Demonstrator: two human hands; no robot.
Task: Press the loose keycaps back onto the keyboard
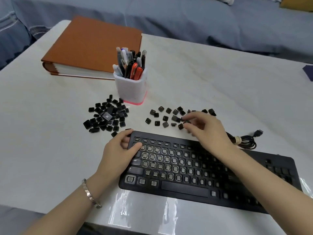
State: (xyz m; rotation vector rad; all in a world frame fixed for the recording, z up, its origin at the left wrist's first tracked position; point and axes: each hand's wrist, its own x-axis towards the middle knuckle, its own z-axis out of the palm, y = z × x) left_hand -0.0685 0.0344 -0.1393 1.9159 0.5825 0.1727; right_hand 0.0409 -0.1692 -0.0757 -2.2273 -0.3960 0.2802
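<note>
- On the worktop [203, 73], keyboard [184, 189]: most sockets bare; task barely begun.
- Beyond it, loose keycaps [106, 117] in two groups.
- Left hand [118, 150] fingers clamp its corner; right hand [207, 131] fingers among keycaps, grasp unclear.

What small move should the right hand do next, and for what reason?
Probably pinch one of the scattered keycaps and carry it to a bare switch. The right hand hovers over those caps, blurred, so a grip is unclear; most sockets on the keyboard are uncovered, and the left hand holds its corner.
</note>
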